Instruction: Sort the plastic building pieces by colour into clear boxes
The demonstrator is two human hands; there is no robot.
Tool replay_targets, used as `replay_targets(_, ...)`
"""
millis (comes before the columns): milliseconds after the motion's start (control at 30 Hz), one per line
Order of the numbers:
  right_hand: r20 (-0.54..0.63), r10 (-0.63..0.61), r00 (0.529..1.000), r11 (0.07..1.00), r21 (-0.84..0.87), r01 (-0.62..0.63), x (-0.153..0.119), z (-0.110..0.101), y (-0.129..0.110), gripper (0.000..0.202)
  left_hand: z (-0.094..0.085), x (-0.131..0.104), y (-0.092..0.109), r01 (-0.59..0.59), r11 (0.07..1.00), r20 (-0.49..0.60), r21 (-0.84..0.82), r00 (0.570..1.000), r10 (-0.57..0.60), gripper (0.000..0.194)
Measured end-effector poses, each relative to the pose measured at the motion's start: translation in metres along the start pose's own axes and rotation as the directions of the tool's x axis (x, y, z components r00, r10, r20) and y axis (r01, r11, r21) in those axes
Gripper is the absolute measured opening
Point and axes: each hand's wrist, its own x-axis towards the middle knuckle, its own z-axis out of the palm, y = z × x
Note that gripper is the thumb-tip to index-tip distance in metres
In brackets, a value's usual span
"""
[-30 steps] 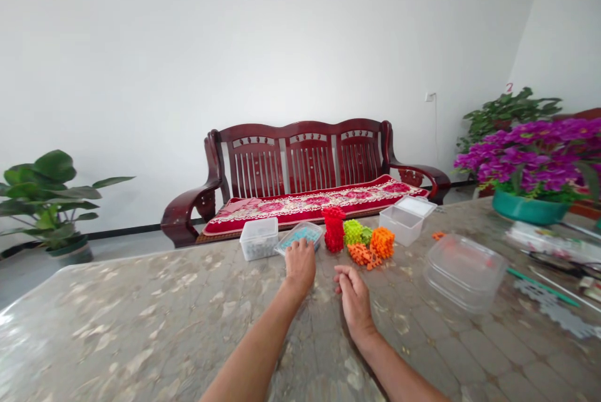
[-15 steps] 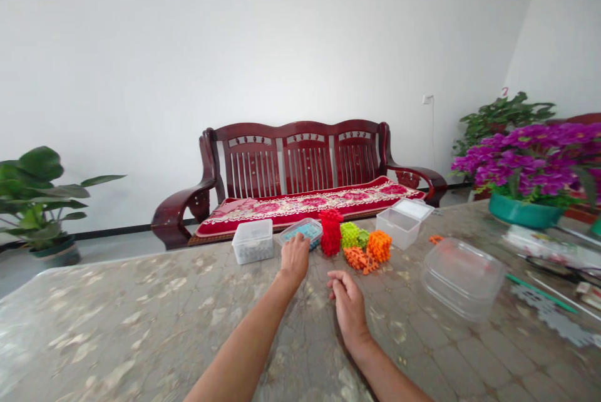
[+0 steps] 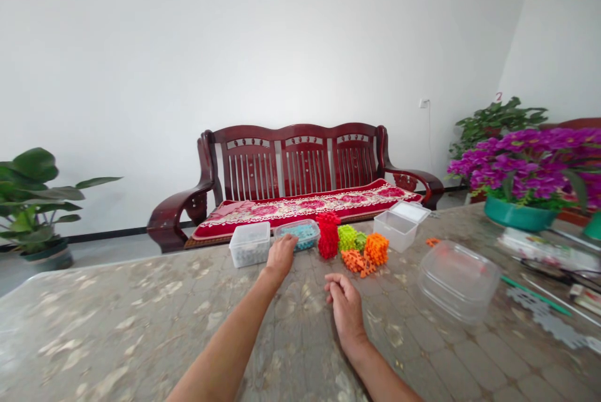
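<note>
My left hand is at the near left side of a clear plastic tub of blue pieces. Its fingers bend together by the rim, and whatever they may hold is hidden. My right hand rests on the table, fingers loosely curled and thumb a little apart, with nothing visible in it. Beyond it stand a red block of interlocking pieces, a lime-green one and an orange one. Loose orange pieces lie in front of them.
A lidded clear box with greyish contents stands left of the tub. On the right are an open clear box, an upturned clear container, a grey toothed piece, a green stick and a flower pot.
My left hand has drawn back from over the blue pieces toward the tub's near left side. My right hand stays in about the same place. The view has shifted slightly.
</note>
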Motion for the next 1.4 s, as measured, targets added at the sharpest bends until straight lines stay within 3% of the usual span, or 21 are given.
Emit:
replay_targets(133,-0.017,-0.008,1.0,1.0,0.008,0.009,0.001,0.0,-0.001,0.027,0.004,-0.018,-0.003,-0.055,0.998,-0.067,-0.044,0.996,0.052,0.049)
replay_targets(300,-0.006,-0.025,1.0,1.0,-0.006,0.025,0.0,0.0,-0.004,0.028,0.008,-0.069,-0.003,-0.084,0.994,-0.082,-0.067,0.994,0.079,0.048)
replay_targets(433,0.031,-0.069,0.997,0.995,-0.076,0.071,-0.003,0.0,-0.002,0.028,0.007,-0.113,-0.003,-0.034,0.995,-0.002,-0.095,0.999,0.034,0.05)
replay_targets(533,0.086,-0.198,0.976,0.959,-0.19,0.211,-0.006,-0.003,-0.001,0.028,0.005,-0.14,-0.003,0.024,0.995,0.082,-0.092,0.997,-0.017,0.046)
replay_targets(633,0.165,-0.431,0.887,0.806,-0.371,0.461,-0.003,-0.015,-0.01,0.027,0.003,-0.158,-0.007,0.011,0.995,0.089,-0.097,0.996,-0.002,0.045)
replay_targets(733,0.207,-0.616,0.76,0.532,-0.602,0.595,0.005,-0.036,-0.031,0.032,0.003,-0.168,-0.017,-0.031,0.992,0.065,-0.12,0.997,0.039,0.045)
replay_targets(833,0.193,-0.672,0.715,0.301,-0.81,0.503,0.013,-0.065,-0.055,0.037,0.004,-0.171,-0.029,-0.015,0.994,0.062,-0.113,0.998,0.022,0.044)
replay_targets(967,0.114,-0.689,0.716,0.12,-0.956,0.268,0.02,-0.107,-0.069,0.041,0.006,-0.171,-0.036,0.016,0.993,0.024,-0.121,1.0,-0.013,0.042)
replay_targets(1233,-0.035,-0.643,0.765,0.007,-0.999,-0.04,0.036,-0.168,-0.064,0.037,0.004,-0.171,-0.035,0.02,0.985,0.001,-0.171,1.0,-0.02,0.041)
replay_targets(1400,-0.027,-0.647,0.762,-0.024,-0.998,-0.056,0.037,-0.18,-0.063,0.028,0.003,-0.171,-0.035,0.009,0.986,0.008,-0.169,1.0,-0.008,0.042)
